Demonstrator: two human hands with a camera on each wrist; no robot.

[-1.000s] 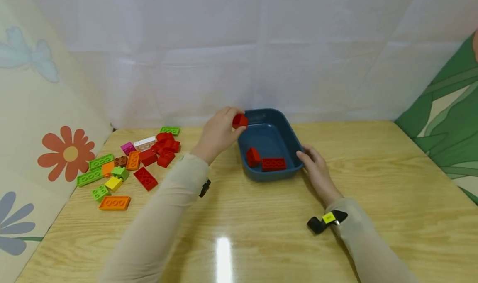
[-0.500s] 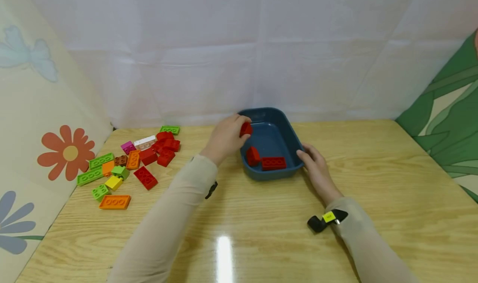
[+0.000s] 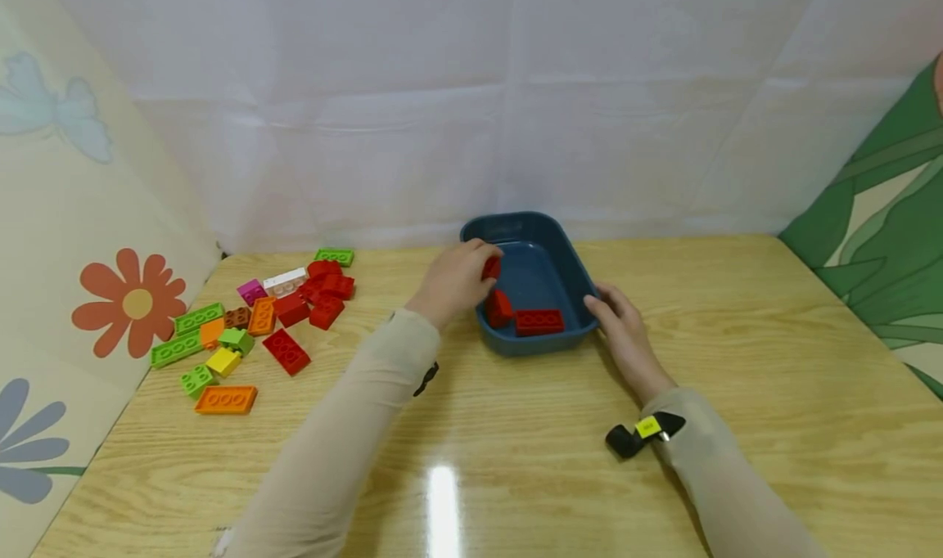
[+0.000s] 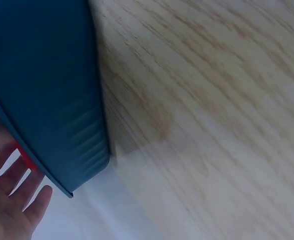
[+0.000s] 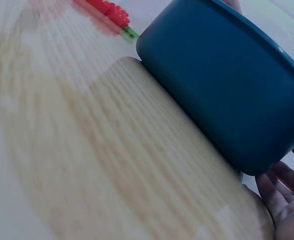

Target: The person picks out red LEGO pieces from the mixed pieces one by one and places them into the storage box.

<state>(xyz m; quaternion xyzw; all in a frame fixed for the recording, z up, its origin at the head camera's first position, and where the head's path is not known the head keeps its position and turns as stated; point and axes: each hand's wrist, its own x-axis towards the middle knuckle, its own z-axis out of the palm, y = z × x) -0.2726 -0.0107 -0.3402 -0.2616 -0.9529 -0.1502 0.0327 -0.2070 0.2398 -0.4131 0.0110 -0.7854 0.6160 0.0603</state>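
A dark blue plastic tub (image 3: 538,347) with rounded corners stands on the wooden table against the back cloth. Inside it lie a long red toy brick (image 3: 539,322) and a sloped red brick (image 3: 499,308). My left hand (image 3: 455,278) reaches over the tub's left rim and pinches another red brick (image 3: 491,268), mostly covered by the fingers. In the left wrist view, that red brick (image 4: 25,158) shows between the fingers and the rim. At the tub's near right corner, my right hand (image 3: 626,337) grips the side, its thumb at the rim.
Left on the table (image 3: 508,452) lies a loose group of toy bricks: several red bricks (image 3: 324,288), a white brick (image 3: 286,281), an orange brick (image 3: 227,399), a yellow brick (image 3: 224,362) and green bricks (image 3: 199,319). Behind hangs a white cloth (image 3: 412,116).
My left hand has moved right and towards me with the red brick, from the tub's far left corner to above its left side. The right hand and tub have stayed put.
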